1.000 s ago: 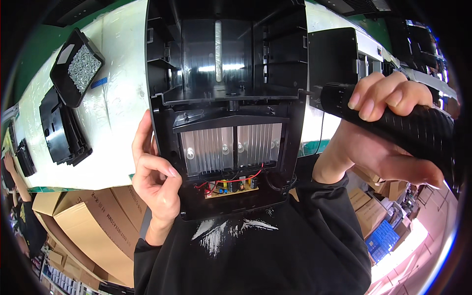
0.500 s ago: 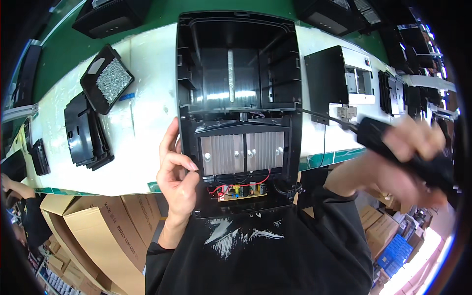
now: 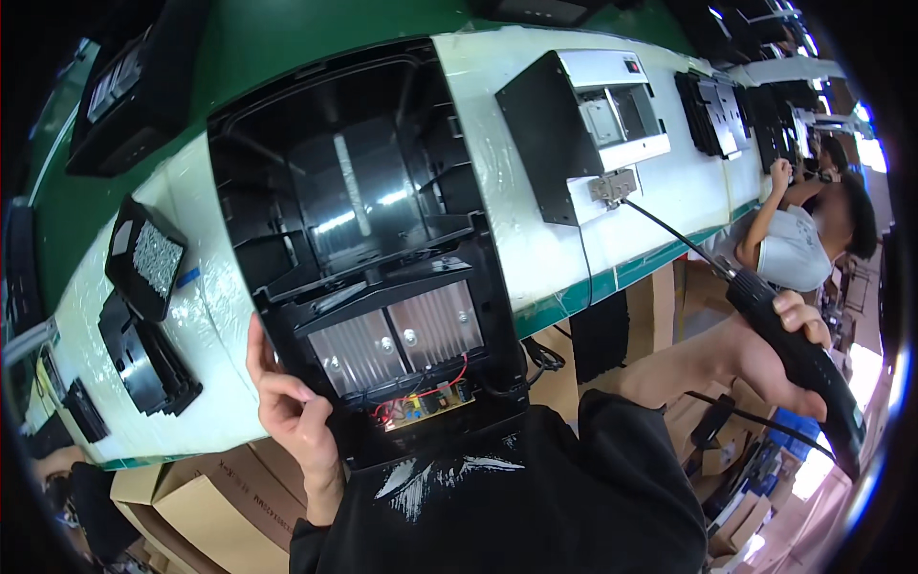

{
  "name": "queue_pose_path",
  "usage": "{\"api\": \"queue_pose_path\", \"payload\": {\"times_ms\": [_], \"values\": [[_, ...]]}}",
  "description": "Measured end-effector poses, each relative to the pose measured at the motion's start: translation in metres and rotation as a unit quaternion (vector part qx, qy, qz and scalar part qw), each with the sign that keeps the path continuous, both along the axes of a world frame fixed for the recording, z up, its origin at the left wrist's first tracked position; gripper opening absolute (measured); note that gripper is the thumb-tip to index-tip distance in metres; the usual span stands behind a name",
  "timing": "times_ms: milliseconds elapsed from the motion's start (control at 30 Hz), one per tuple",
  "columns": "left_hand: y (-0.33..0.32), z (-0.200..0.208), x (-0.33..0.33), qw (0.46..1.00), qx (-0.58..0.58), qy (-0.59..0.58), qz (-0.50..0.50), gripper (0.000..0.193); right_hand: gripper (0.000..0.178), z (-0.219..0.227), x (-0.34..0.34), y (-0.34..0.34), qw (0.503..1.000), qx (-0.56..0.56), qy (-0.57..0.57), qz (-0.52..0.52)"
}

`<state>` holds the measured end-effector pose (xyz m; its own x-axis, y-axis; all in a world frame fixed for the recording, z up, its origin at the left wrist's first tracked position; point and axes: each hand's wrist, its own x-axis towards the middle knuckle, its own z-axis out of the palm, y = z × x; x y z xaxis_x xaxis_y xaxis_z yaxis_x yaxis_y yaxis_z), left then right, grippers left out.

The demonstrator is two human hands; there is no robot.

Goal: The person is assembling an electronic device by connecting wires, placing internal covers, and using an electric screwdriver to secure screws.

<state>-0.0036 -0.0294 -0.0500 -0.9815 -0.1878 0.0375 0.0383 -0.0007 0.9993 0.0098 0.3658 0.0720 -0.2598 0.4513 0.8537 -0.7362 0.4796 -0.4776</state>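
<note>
"Where was the black housing?"
"Left of centre, across the white tabletop; left hand curled at its edge, grip unclear."
"The right hand?"
"Wrapped around a black tool; a cardboard box stood lower left."

Bench: a long white bench under wrinkled, glossy clear film, its edges bent into curves by the lens
Near edge: trimmed with a green strip
Past the far edge: a broad dark-green surface
Below the near edge, left: a large open cardboard carton
Below the near edge, right: more cartons and a blue crate
Lower right: a pinkish surface, floor or wall unclear
Light: white lamps beyond the right end
</note>
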Motion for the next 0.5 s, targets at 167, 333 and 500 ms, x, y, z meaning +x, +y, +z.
{"api": "queue_pose_path", "payload": {"times_ms": [167, 333, 500], "values": [[0.003, 0.0, -0.001, 1.0, -0.005, -0.007, 0.007, 0.023, 0.083, -0.025, -0.021, -0.001, 0.998, -0.029, -0.029, 0.037], [0.002, 0.003, -0.001, 1.0, -0.026, -0.004, 0.016, 0.024, 0.082, -0.008, -0.037, 0.023, 0.958, 0.0, -0.152, 0.245], [0.004, 0.0, -0.001, 1.0, -0.018, 0.003, 0.008, 0.024, 0.05, 0.011, -0.116, 0.01, 0.956, -0.048, -0.252, 0.14]]}}
